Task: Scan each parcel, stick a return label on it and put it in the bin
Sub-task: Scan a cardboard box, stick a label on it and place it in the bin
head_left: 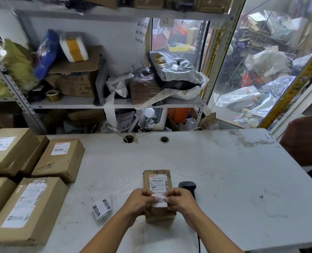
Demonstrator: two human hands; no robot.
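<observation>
Head view: small parcel [158, 181] lies on the table [215, 179], near its front edge, shipping label up. Left hand [139, 202] and right hand [179, 199] each pinch one side of a white return label [160, 201], held over the parcel's near end. Scanner [187, 187] lies just right of the parcel, partly behind the right hand. Label strip [102, 209] lies left of the left forearm. Boxes [59, 158] are stacked at the table's left edge.

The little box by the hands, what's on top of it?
On top of the little box is a printed shipping label. Nearer the person, both hands, left hand and right hand, pinch a white return label over it. The hands and that label hide the box's near top.
</observation>
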